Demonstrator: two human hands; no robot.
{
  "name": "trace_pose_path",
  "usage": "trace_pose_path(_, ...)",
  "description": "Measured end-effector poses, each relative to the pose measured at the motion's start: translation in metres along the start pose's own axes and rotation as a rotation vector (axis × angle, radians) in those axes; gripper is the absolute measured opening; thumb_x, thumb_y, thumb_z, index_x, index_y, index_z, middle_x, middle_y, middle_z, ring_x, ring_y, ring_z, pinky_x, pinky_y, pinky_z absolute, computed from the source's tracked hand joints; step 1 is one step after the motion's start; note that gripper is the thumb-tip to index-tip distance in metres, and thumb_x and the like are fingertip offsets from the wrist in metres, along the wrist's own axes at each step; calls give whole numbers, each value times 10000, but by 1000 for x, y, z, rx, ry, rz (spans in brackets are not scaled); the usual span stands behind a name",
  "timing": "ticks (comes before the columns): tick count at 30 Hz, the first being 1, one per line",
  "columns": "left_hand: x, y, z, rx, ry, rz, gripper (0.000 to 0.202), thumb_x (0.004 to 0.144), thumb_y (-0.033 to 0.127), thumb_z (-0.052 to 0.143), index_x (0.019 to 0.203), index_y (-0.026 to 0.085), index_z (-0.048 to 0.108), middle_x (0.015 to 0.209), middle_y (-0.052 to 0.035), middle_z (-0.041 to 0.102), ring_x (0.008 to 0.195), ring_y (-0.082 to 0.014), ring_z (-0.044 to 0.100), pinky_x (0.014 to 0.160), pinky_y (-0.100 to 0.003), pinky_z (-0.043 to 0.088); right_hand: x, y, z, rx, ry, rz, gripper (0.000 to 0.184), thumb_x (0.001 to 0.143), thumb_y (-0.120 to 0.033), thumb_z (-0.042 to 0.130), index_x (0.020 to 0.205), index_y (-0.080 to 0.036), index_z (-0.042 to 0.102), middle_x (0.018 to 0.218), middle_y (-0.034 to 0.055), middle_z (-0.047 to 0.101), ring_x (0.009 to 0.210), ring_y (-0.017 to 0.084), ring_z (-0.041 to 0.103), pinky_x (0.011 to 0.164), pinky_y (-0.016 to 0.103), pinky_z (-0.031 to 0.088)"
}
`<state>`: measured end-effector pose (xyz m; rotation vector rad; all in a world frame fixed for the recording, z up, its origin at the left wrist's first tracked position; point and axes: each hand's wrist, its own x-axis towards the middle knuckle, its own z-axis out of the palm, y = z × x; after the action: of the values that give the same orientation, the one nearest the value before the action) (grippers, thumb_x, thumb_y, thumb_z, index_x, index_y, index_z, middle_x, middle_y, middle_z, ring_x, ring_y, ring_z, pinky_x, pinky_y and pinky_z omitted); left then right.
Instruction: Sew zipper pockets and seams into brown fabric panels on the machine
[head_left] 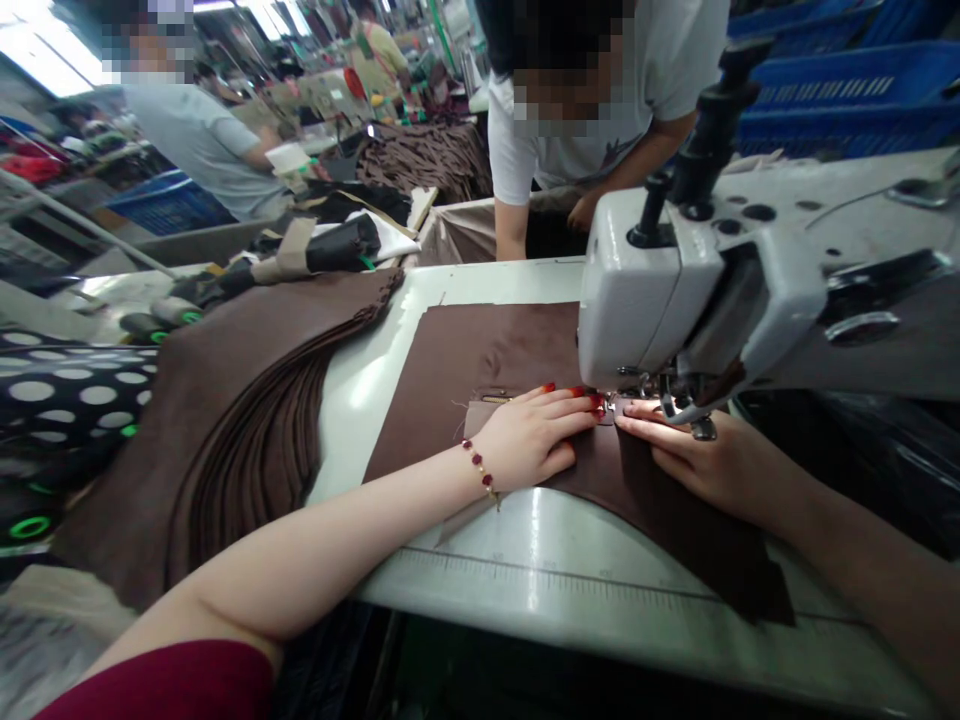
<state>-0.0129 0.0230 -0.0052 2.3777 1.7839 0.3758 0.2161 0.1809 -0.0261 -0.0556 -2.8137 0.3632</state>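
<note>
A brown fabric piece point(480, 360) lies flat on the white sewing table point(555, 560), running under the head of a white sewing machine point(720, 280). My left hand point(536, 435) rests flat on the fabric with fingers stretched toward the presser foot point(686, 410); a beaded bracelet is on its wrist. My right hand point(701, 460) lies flat on the fabric just right of it, fingertips at the needle area, partly under the machine head. A short zipper or metal strip point(495, 398) shows beside my left fingers.
A thick stack of brown fabric pieces point(240, 420) fans out on the left. Polka-dot cloth point(67, 390) lies at the far left. A person in a white shirt point(592, 120) leans over behind the table; another person stands at the back left. Blue crates point(847, 90) are at the upper right.
</note>
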Motion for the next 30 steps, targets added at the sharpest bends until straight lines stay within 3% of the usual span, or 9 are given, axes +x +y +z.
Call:
trace_pose_path(19, 8, -11, -3, -14, 16, 17, 417, 890, 202, 496, 1302, 232, 556, 1447, -42, 509, 1357, -210, 436, 1167, -437, 316, 2, 4, 4, 46, 41, 23, 473, 921, -149, 480, 1388, -220, 511, 1358, 77, 599, 1240, 225, 571, 1076, 410, 470)
trace_pose_path(30, 8, -12, -2, 1, 39, 20, 425, 880, 218, 521, 1302, 246, 560, 1415, -42, 540, 1335, -211, 460, 1153, -450, 333, 5, 5, 3, 10, 46, -2, 522, 904, -130, 491, 1409, -266, 491, 1344, 69, 608, 1150, 243, 636, 973, 420, 552)
